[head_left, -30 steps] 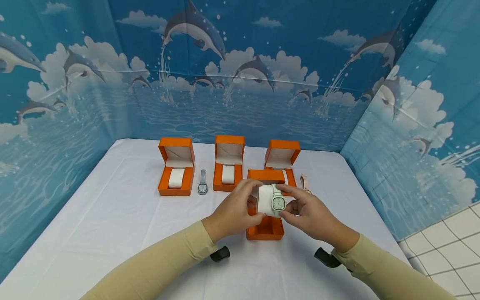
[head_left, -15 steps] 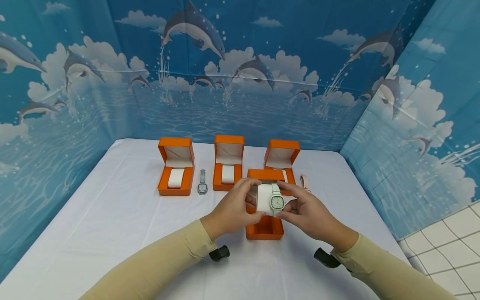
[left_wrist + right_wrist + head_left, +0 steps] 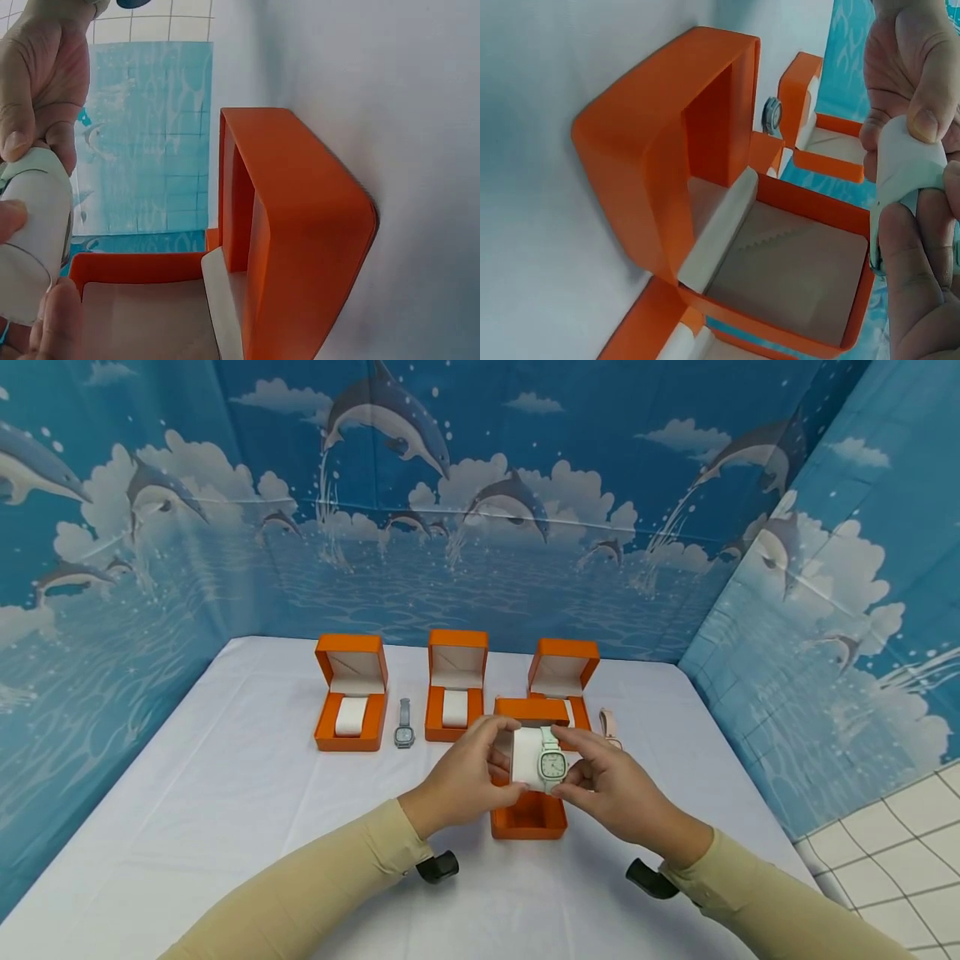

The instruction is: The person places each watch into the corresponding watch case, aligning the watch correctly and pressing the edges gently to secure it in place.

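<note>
A white watch pillow [image 3: 526, 758] carries a pale mint wristwatch [image 3: 553, 765], its square face turned up towards the head camera. My left hand [image 3: 467, 774] grips the pillow's left end between thumb and fingers. From the other side, my right hand [image 3: 628, 791] pinches the watch strap at its top and bottom edges. Both hands hover over an open orange watch box [image 3: 529, 834], whose bottom compartment shows bare. In the left wrist view the strap wraps round the pillow [image 3: 30, 214]. Fingers of the right hand press along the strap in the right wrist view.
Behind stand three more open orange boxes: left [image 3: 349, 743], middle [image 3: 455, 734] and right [image 3: 564, 647], with white pillows inside. A grey-blue watch [image 3: 405, 737] lies between left and middle boxes. A pink-strapped watch [image 3: 608, 724] lies beside the right box, on the white tablecloth [image 3: 225, 785].
The watch and pillow have shifted very slightly left together with both hands. The grips look the same, and the boxes and other watches stay in place.
</note>
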Available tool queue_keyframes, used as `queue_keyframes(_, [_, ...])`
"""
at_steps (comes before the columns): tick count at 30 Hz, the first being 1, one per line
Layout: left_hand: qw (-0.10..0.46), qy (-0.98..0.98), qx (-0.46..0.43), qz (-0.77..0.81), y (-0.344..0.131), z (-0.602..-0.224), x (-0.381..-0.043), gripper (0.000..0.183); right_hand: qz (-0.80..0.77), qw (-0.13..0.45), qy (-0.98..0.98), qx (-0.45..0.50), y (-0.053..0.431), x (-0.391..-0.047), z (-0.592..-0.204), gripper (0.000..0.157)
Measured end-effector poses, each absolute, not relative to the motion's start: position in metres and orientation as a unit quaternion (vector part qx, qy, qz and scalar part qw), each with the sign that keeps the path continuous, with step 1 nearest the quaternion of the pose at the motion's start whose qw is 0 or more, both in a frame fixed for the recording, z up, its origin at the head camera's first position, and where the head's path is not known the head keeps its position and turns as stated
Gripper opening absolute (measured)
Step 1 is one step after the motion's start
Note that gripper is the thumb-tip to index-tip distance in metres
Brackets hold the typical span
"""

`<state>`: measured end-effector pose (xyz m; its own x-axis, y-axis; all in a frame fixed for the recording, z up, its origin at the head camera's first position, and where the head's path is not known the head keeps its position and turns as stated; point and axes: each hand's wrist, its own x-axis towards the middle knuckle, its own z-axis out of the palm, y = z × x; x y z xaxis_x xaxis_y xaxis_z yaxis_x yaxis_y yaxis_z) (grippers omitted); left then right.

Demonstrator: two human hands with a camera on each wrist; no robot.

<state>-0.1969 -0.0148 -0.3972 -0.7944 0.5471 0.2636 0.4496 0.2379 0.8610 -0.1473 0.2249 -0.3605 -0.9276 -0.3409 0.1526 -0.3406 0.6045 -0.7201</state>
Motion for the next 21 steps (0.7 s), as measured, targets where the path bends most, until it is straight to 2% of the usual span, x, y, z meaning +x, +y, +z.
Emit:
queue_keyframes(7, [0.042,0.783,0.323,0.529,-0.016,-0.396,-0.197,0.072,-0.44,0.021,0.883,-0.161,0.226,-0.147,-0.365,0.081])
queue_keyframes(15, [0.074,0.772,0.325,0.542,-0.02,-0.392,-0.197,0.071,-0.44,0.052,0.874,-0.2,0.234,-0.149,-0.359,0.085])
queue_keyframes(21, [0.078,0.764,0.319,0.555,-0.021,-0.392,-0.197,0.07,-0.437,0.066,0.876,-0.194,0.233,-0.152,-0.358,0.087])
